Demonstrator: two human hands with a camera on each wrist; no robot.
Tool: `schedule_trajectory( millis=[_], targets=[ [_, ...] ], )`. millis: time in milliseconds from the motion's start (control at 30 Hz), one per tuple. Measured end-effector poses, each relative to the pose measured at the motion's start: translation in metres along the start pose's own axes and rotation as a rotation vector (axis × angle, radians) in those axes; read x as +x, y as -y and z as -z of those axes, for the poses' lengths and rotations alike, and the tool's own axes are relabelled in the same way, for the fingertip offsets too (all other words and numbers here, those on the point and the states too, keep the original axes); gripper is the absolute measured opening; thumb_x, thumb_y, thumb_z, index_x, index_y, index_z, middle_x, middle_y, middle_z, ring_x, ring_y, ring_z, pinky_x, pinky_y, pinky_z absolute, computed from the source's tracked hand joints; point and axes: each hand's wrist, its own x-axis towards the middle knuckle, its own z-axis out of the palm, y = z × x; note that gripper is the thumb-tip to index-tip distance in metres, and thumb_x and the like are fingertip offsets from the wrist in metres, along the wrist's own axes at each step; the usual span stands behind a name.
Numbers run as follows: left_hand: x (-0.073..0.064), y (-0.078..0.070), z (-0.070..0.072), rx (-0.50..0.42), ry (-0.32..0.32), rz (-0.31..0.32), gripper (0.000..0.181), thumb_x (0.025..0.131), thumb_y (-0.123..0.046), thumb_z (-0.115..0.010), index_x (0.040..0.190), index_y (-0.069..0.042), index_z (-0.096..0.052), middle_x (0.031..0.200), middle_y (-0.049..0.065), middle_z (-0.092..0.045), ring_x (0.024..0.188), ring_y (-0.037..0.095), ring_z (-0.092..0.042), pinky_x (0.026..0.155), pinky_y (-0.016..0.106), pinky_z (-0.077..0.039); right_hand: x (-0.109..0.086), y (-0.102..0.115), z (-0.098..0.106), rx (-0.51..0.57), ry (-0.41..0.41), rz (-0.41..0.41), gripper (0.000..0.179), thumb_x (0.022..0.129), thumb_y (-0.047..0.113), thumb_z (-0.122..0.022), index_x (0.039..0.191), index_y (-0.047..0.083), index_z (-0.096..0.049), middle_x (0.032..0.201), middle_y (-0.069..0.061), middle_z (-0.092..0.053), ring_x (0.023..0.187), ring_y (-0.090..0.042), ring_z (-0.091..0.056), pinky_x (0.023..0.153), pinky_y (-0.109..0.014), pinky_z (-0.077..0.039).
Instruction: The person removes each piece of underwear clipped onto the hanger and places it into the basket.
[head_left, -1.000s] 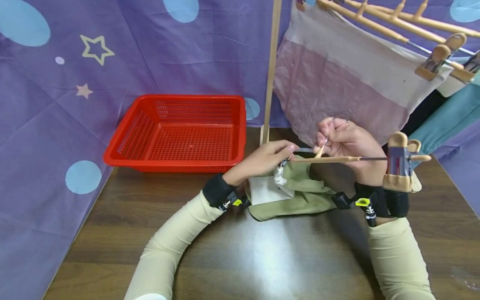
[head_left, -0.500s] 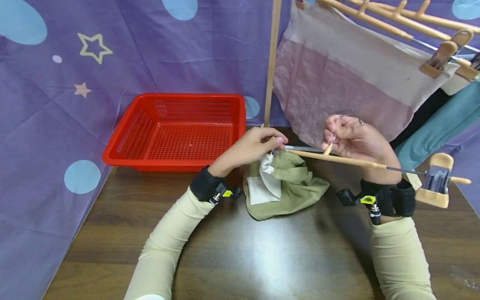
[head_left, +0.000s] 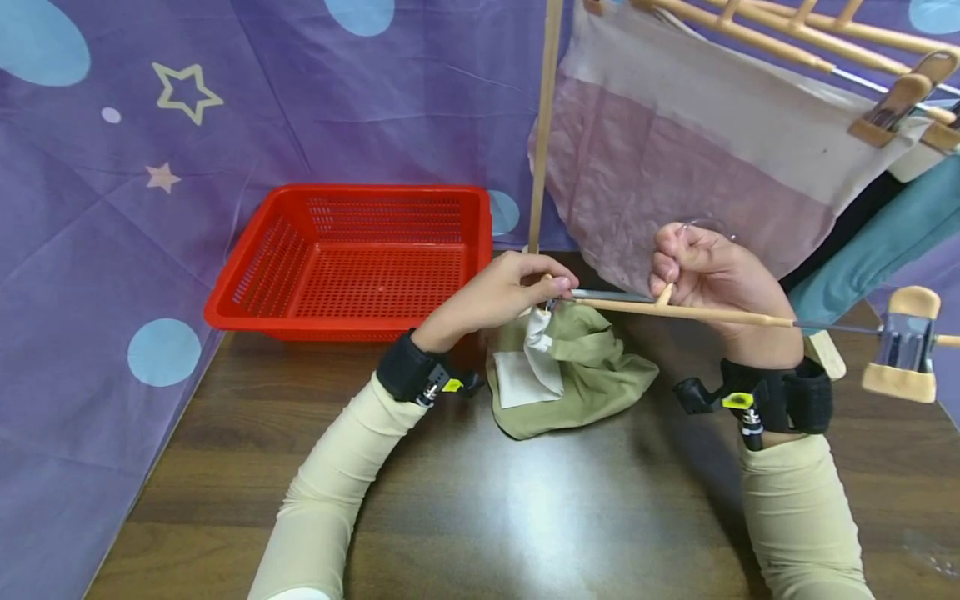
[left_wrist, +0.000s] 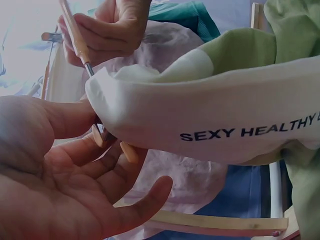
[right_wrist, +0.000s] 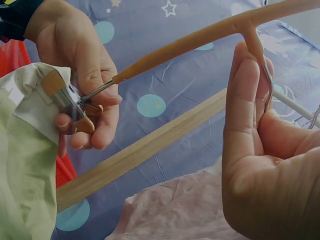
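Observation:
My left hand point(head_left: 502, 292) holds the clip point(right_wrist: 54, 84) at one end of a wooden clip hanger point(head_left: 712, 313), thumb and fingers around it. That clip sits on the corner of a green garment point(head_left: 600, 392), whose white waistband point(left_wrist: 225, 107) bears black lettering. The garment hangs down from the clip, close over the table in the head view. Between thumb and fingers, my right hand point(head_left: 712, 267) pinches the metal hook point(right_wrist: 269, 85) just by its wooden stem. At the hanger's right end, another clip point(head_left: 906, 343) has no cloth in it.
A red plastic basket point(head_left: 348, 332) stands at the back left of the wooden table point(head_left: 450, 517). Behind my hands hangs a pink and white cloth point(head_left: 697, 150) on a rack of hangers, beside a teal cloth point(head_left: 877, 242). A wooden post point(head_left: 543, 125) rises near the basket.
My left hand has moved left and up with the clip and garment corner. The hanger's bare clip has swung right, with more metal rod showing, and my right hand has shifted slightly right and up.

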Motion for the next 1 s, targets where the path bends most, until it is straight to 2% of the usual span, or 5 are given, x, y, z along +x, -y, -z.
schedule_trajectory(
  millis=[167, 333, 600, 833, 1000],
  targets=[
    [0.0, -0.001, -0.003, 0.002, -0.053, -0.01, 0.02, 0.101, -0.009, -0.062, 0.112, 0.002, -0.075, 0.098, 0.013, -0.077, 0.078, 0.007, -0.064, 0.072, 0.019, -0.051, 0.001, -0.003, -0.001, 0.005, -0.028, 0.029, 0.028, 0.108, 0.002, -0.035, 0.111, -0.01, -0.06, 0.097, -0.022, -0.068, 0.093, -0.037, -0.072, 0.087, -0.038, -0.059],
    [0.002, -0.001, -0.009, -0.027, -0.1, 0.009, 0.018, 0.099, -0.007, -0.065, 0.11, 0.003, -0.076, 0.096, 0.015, -0.077, 0.076, 0.008, -0.066, 0.07, 0.02, -0.054, 0.003, -0.007, -0.003, -0.01, 0.026, 0.011, 0.044, 0.112, 0.017, -0.025, 0.119, -0.009, -0.059, 0.101, -0.024, -0.07, 0.098, -0.038, -0.073, 0.091, -0.04, -0.059],
    [0.002, -0.001, -0.017, -0.141, -0.16, 0.11, 0.016, 0.098, -0.007, -0.066, 0.1, 0.002, -0.078, 0.094, 0.014, -0.077, 0.073, 0.004, -0.061, 0.069, 0.018, -0.05, 0.006, -0.016, -0.008, -0.341, 0.046, -0.023, 0.045, 0.105, -0.007, -0.017, 0.103, -0.003, -0.061, 0.079, -0.009, -0.063, 0.083, -0.024, -0.069, 0.081, -0.034, -0.055],
    [0.004, -0.001, -0.018, -0.28, -0.185, 0.104, 0.02, 0.1, -0.003, -0.061, 0.102, 0.012, -0.074, 0.095, 0.024, -0.075, 0.073, 0.004, -0.065, 0.068, 0.018, -0.052, 0.005, -0.016, -0.001, -0.357, 0.238, 0.027, 0.04, 0.111, 0.008, -0.027, 0.11, -0.008, -0.064, 0.096, -0.014, -0.069, 0.103, -0.031, -0.065, 0.103, -0.041, -0.045],
    [0.003, -0.005, -0.016, -0.319, -0.206, 0.099, 0.023, 0.101, -0.003, -0.059, 0.104, 0.016, -0.071, 0.097, 0.028, -0.074, 0.07, 0.004, -0.066, 0.068, 0.018, -0.051, 0.006, -0.011, 0.001, -0.482, 0.335, 0.079, 0.034, 0.108, 0.001, -0.033, 0.111, -0.01, -0.065, 0.107, -0.014, -0.069, 0.111, -0.031, -0.063, 0.114, -0.042, -0.038]
  ],
)
